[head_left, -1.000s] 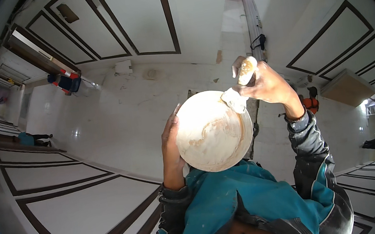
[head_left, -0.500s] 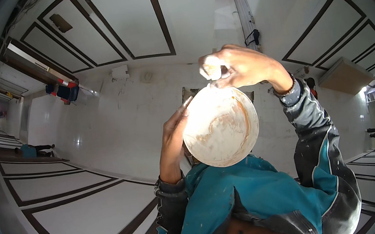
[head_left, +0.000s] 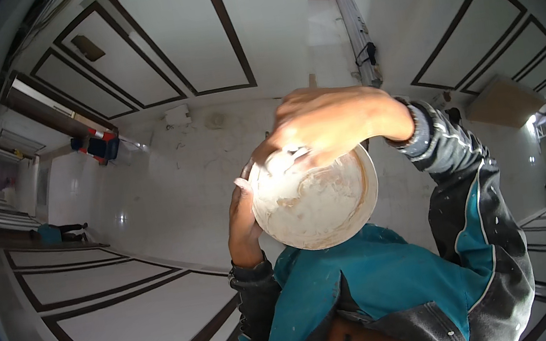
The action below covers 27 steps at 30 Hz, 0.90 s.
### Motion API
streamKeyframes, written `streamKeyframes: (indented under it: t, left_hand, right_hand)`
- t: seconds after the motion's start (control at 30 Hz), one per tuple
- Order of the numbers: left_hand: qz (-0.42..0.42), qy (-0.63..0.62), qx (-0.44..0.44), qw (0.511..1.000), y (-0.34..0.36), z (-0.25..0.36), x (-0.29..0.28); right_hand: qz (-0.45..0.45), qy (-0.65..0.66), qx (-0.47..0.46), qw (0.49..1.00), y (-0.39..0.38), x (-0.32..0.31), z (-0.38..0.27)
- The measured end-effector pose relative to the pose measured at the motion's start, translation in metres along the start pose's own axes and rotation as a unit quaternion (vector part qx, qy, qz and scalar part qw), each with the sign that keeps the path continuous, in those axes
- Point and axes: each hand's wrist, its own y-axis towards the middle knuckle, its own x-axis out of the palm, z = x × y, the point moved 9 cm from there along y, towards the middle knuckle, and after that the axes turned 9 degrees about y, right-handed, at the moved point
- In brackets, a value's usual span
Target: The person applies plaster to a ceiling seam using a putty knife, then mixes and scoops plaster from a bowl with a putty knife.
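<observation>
Bowl (head_left: 324,212) — round, white-smeared, left hand (head_left: 243,215) clasping side, right hand (head_left: 332,122) curled around whitish object (head_left: 279,163)

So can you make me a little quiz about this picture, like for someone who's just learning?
1. Which grip is over the far edge of the bowl, left or right?
2. True or false: the bowl is perfectly clean inside.
3. The front of the jacket is mostly: a) red, b) teal, c) yellow.

Key:
1. The right grip.
2. False; brownish smears show inside.
3. b) teal.
</observation>
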Motion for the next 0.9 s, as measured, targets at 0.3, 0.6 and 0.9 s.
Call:
streamKeyframes:
  t: [0.3,0.6,0.9]
  left_hand:
    - [-0.014,0.014,0.023,1.0,0.003,0.011,0.007]
    - [-0.005,-0.058,-0.034,0.998,0.022,-0.024,0.01]
    - [0.079,-0.122,0.029,0.989,0.027,-0.013,-0.015]
  right_hand:
    - [0.109,0.015,0.119,0.987,-0.021,-0.024,0.029]
    - [0.013,0.009,0.045,0.999,0.003,0.005,0.005]
    - [0.191,0.16,0.059,0.967,-0.041,-0.02,0.031]
